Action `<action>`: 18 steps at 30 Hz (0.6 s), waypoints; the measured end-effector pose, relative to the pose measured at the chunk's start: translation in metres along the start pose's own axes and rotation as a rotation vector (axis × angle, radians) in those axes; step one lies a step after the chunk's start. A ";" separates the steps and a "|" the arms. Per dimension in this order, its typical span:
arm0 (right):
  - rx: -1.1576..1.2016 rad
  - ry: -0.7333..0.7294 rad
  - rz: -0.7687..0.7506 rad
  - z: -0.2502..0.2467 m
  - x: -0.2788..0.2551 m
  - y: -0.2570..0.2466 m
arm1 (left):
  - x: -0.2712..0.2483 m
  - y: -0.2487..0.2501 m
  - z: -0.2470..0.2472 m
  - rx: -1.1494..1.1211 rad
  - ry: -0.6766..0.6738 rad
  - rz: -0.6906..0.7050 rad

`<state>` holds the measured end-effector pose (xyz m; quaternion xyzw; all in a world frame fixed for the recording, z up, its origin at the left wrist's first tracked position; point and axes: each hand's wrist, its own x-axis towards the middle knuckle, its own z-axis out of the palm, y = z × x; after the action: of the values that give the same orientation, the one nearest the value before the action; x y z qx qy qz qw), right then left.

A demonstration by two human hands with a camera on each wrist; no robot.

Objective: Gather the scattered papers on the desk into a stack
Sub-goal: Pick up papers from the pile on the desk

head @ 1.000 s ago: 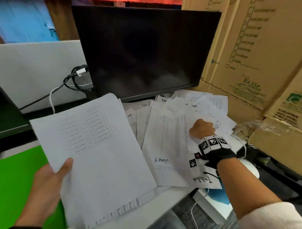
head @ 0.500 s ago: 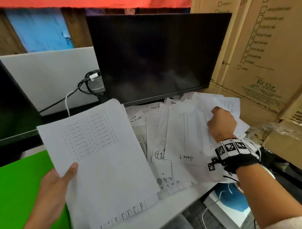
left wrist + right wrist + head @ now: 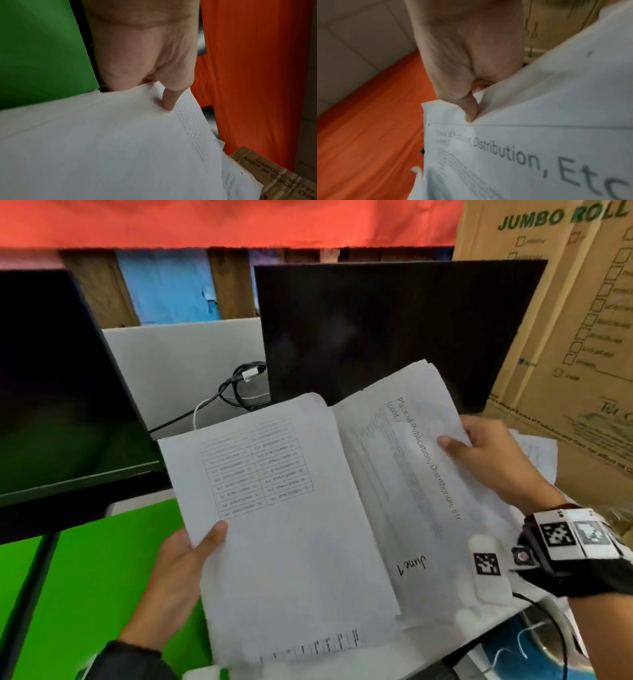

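Note:
My left hand grips a stack of white papers by its left edge, thumb on top; the top sheet shows a printed table. My right hand pinches a second bundle of sheets lifted off the desk, thumb on the page headed "Place of Publication, Distribution, etc" and marked "June 1". That bundle tilts against the right edge of the left stack. A few more sheets lie on the desk behind my right hand.
A dark monitor stands just behind the papers, a second screen at the left. Cardboard boxes crowd the right. Cables hang between the monitors. A green surface lies at lower left.
My right hand has picked a bundle of sheets up from the desk pile and swung it leftward and up beside the stack in my left hand. The head view has tilted upward.

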<state>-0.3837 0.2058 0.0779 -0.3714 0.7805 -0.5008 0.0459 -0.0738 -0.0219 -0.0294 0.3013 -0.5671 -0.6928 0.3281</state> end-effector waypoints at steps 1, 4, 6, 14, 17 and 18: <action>0.085 -0.053 -0.016 0.005 -0.002 -0.008 | 0.000 0.003 0.004 -0.027 -0.012 -0.003; 0.354 -0.223 -0.045 0.032 -0.001 -0.025 | 0.000 0.015 0.014 -0.139 -0.018 0.019; 0.475 -0.283 -0.038 0.057 0.001 -0.032 | 0.000 0.024 0.019 -0.205 -0.013 0.050; 0.576 -0.210 -0.012 0.134 -0.004 -0.066 | 0.004 0.041 0.004 -0.112 0.250 0.177; 0.640 -0.314 -0.063 0.144 -0.013 -0.076 | 0.001 0.058 -0.001 -0.001 0.383 0.292; 0.621 -0.343 -0.102 0.146 -0.016 -0.080 | 0.000 0.066 -0.001 0.042 0.417 0.346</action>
<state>-0.2645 0.0884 0.0662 -0.4568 0.5526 -0.6460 0.2620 -0.0658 -0.0314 0.0353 0.3427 -0.5448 -0.5374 0.5449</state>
